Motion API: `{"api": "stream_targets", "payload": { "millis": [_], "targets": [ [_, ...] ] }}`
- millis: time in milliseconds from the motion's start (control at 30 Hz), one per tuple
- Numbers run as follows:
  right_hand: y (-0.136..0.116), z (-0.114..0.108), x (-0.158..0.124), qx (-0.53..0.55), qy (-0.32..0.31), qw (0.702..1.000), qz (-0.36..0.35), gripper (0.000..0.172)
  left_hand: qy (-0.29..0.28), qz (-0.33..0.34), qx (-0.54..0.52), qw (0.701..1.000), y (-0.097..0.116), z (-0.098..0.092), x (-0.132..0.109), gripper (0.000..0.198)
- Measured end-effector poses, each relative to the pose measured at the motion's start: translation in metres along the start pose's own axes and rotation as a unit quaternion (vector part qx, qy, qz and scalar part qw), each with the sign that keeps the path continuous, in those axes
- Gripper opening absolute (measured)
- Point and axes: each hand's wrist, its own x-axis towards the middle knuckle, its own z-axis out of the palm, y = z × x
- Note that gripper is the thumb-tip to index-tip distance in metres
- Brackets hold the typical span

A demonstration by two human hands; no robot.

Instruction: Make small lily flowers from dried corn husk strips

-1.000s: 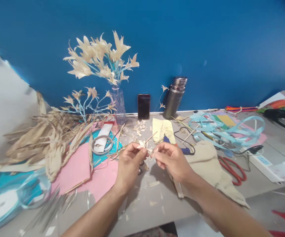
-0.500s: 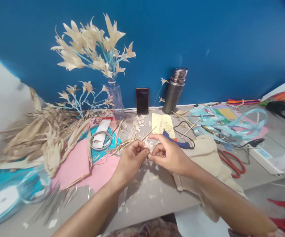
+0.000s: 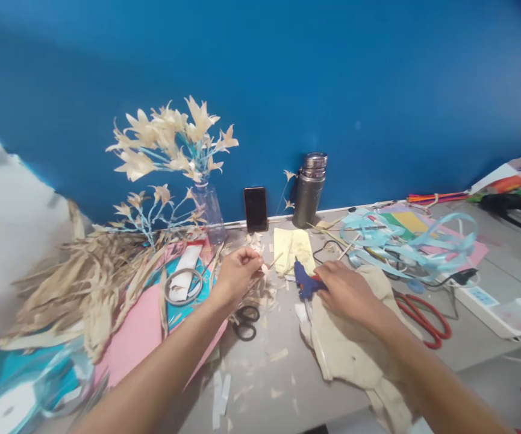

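My left hand (image 3: 238, 276) is closed in a pinch above the littered middle of the table, on a small pale husk flower (image 3: 265, 270) mostly hidden by the fingertips. In my right hand (image 3: 347, 290) is the handle of a blue glue gun (image 3: 305, 281), its nozzle pointing up and away from me. A yellow paper sheet (image 3: 303, 244) lies just behind the gun. Under my right wrist spreads a beige cloth (image 3: 346, 343). Black-handled scissors (image 3: 246, 322) rest below my left hand, among pale husk scraps.
Pale husk flowers (image 3: 170, 135) stand in a clear bottle (image 3: 214, 211) at the wall, beside a phone (image 3: 255, 209) and a steel flask (image 3: 309, 190). Dried husks (image 3: 70, 271) are heaped left. Red-handled scissors (image 3: 425, 319), blue ribbon (image 3: 459, 241) and a power strip (image 3: 486, 310) lie right.
My right hand has left the small flower, moved right and taken up the glue gun. My left hand stays pinched. The black-handled scissors have come into sight, and the view has tilted up.
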Motion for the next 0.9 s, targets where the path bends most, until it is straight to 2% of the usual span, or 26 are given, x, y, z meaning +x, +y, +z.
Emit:
{"api": "stream_targets", "payload": {
  "millis": [33, 167, 300, 467, 667, 767, 900],
  "targets": [
    [0.002, 0.003, 0.001, 0.004, -0.006, 1.0, -0.001, 0.021, 0.007, 0.014, 0.046, 0.999, 0.001, 0.007, 0.014, 0.014],
    [0.0, 0.012, 0.006, 0.038, -0.005, 0.999, -0.012, 0.03, 0.009, 0.015, 0.101, 0.995, -0.006, 0.037, 0.068, 0.014],
    [-0.001, 0.019, 0.011, 0.053, -0.005, 0.999, -0.003, 0.032, 0.008, 0.006, 0.161, 0.987, -0.021, 0.05, 0.1, 0.02],
    [0.007, 0.027, 0.011, 0.107, 0.027, 0.994, 0.004, 0.032, 0.0, 0.006, 0.208, 0.978, -0.036, 0.046, 0.106, 0.017],
    [0.035, 0.025, 0.012, 0.246, 0.072, 0.966, 0.008, 0.031, 0.012, 0.022, 0.22, 0.975, -0.039, 0.043, 0.103, 0.015],
    [0.045, 0.021, 0.013, 0.333, 0.078, 0.939, 0.042, 0.031, 0.018, 0.025, 0.211, 0.977, -0.039, 0.042, 0.102, 0.015],
    [0.049, 0.022, 0.013, 0.465, 0.064, 0.881, 0.065, 0.025, 0.021, 0.027, 0.195, 0.98, -0.042, 0.041, 0.103, 0.014]
  ]
}}
